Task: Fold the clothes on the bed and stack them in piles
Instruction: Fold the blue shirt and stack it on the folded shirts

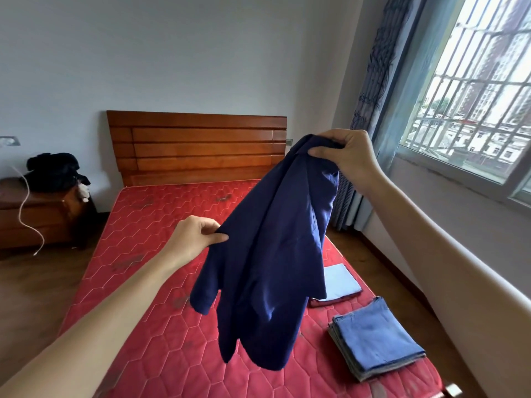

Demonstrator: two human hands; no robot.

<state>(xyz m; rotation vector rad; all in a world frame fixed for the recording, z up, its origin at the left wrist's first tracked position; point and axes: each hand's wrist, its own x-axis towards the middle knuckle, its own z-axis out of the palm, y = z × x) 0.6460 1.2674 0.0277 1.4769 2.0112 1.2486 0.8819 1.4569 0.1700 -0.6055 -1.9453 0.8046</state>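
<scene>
A navy blue shirt (270,268) hangs in the air above the red mattress (149,282). My right hand (344,156) grips its top at the collar, raised high. Lower and to the left, my left hand (195,239) pinches the shirt's edge near a shoulder. The shirt droops unfolded, one short sleeve dangling at the lower left. On the mattress's right side lie two piles: folded blue jeans (376,340) near the front, and behind them a light blue folded cloth (340,282) on a dark red one, partly hidden by the shirt.
A wooden headboard (198,145) stands at the far end. A nightstand (37,214) at the left carries black clothing (54,170) and a white cord. A barred window (474,110) with blue curtains fills the right wall. Wooden floor flanks the bed.
</scene>
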